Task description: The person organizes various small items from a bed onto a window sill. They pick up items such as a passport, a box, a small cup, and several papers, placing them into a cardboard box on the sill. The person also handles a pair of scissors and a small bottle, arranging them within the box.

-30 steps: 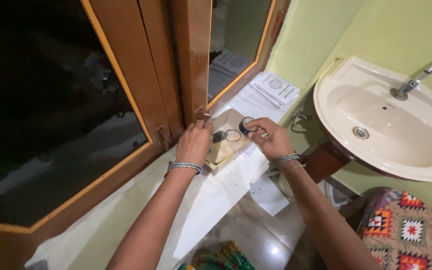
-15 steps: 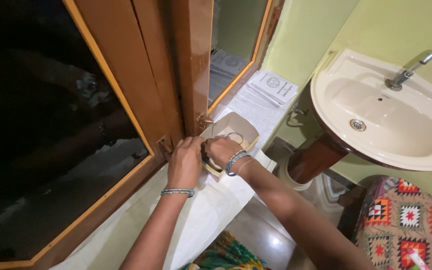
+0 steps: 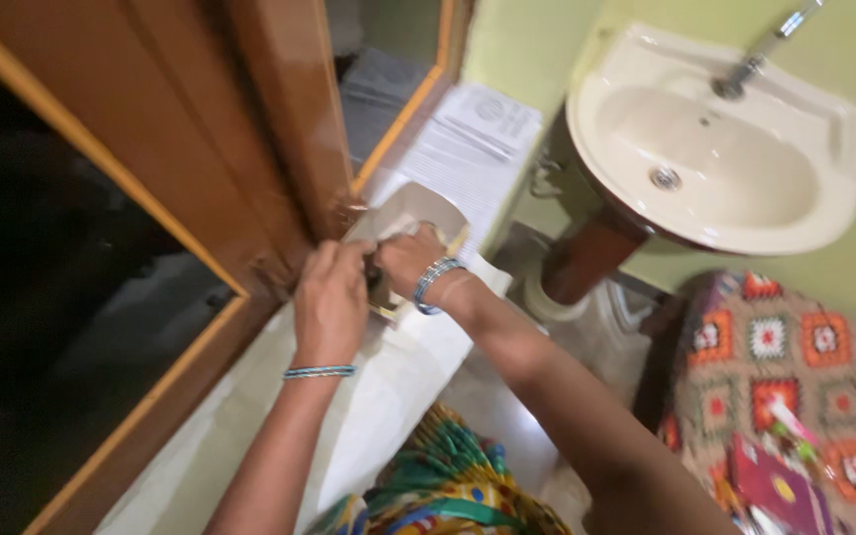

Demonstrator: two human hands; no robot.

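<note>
A small open cardboard box point(image 3: 426, 204) sits on the white sill point(image 3: 388, 381) below the wooden window frame point(image 3: 279, 129). My left hand point(image 3: 329, 302), with a blue bangle at the wrist, is curled against the box's near corner and grips its edge. My right hand point(image 3: 408, 260), also with bangles, reaches across into the near side of the box, its fingers bent down and touching the left hand. Whatever lies under the right fingers is hidden, and the picture is blurred by motion.
Printed white papers point(image 3: 473, 139) lie on the sill beyond the box. A cream wash basin point(image 3: 715, 168) with a metal tap point(image 3: 760, 45) juts out at the right. A patterned cloth point(image 3: 785, 376) lies below it, and dark window glass point(image 3: 61, 277) is at the left.
My right hand came back from the far side of the box to its near edge, beside my left hand. The view has swung down and left, so the basin sits higher.
</note>
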